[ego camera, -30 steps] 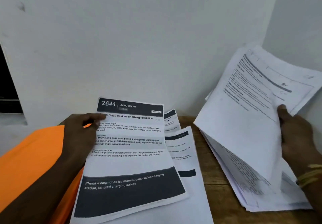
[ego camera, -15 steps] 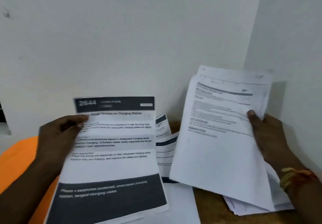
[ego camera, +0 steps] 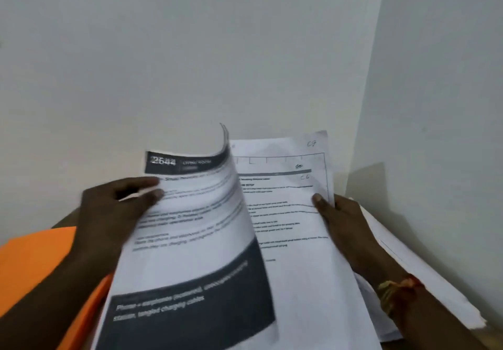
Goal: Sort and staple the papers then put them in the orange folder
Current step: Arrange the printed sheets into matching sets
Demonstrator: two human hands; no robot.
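White wall corner [ego camera: 375,77] behind. Left hand [ego camera: 114,208] pinches sheet [ego camera: 190,240] headed 2644, top edge curling, overlapping stack [ego camera: 294,213] clamped in right hand [ego camera: 345,224]. Orange folder [ego camera: 32,262] lies flat at left under left arm. More papers [ego camera: 424,281] lie at right.

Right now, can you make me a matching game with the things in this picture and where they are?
Things:
1. dark-banded sheet
2. sheets marked C6
3. orange folder
4. loose paper pile

Places:
A. far right, by the wall corner
B. in the right hand
C. far left, under the left forearm
D. in the left hand, top corner curling

Pairs: 1-D, 2-B, 3-C, 4-A
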